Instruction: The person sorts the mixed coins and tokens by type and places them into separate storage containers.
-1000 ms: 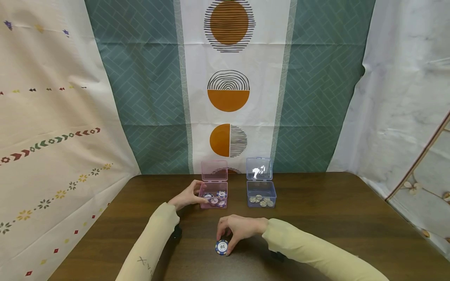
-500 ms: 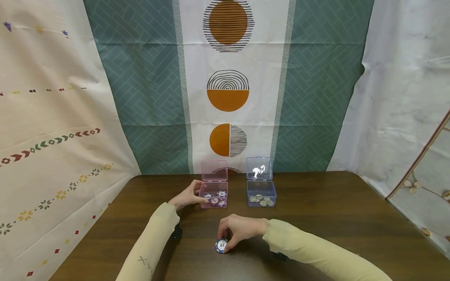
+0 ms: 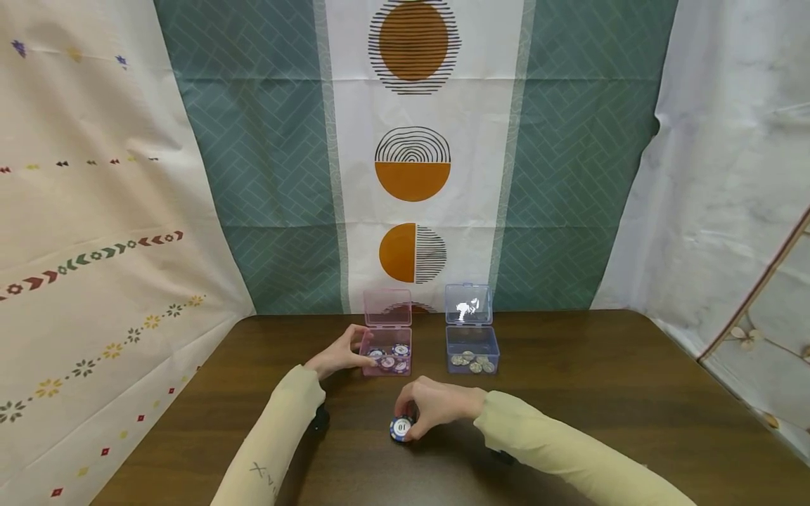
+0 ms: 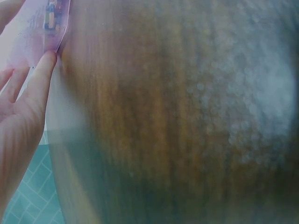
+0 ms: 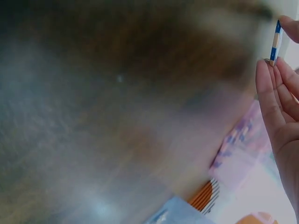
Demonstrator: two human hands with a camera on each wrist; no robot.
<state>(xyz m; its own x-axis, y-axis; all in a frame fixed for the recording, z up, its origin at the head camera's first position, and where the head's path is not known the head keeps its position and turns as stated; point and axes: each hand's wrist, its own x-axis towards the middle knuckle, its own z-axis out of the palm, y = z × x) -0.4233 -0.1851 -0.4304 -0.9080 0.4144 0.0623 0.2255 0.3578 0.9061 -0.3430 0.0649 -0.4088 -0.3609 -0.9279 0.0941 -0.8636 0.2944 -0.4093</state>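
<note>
My right hand point(image 3: 438, 406) pinches a blue-and-white poker chip point(image 3: 400, 427) marked 10 between thumb and fingers, close over the table. Seen edge-on in the right wrist view, the chip point(image 5: 276, 43) sits between the thumb and the fingertips. A small greyish edge shows beside it on one fingertip, too small to tell. At the back, my left hand point(image 3: 340, 353) grips the left side of a pink clear box point(image 3: 395, 337), thumb on the front corner. Several poker chips point(image 3: 388, 362) lie inside. Its thumb also meets the pink box point(image 4: 32, 44) in the left wrist view.
Right of the pink box stands a blue clear box point(image 3: 471, 341) with its lid up, holding several silvery coins point(image 3: 477, 366). The pink lid point(image 3: 387, 307) is raised too. Both stand on a dark wooden table point(image 3: 569, 365) before a hanging patterned cloth point(image 3: 272, 176).
My right hand has lifted the chip slightly and moved it a little away from me, toward the boxes. The left hand has stayed on the pink box.
</note>
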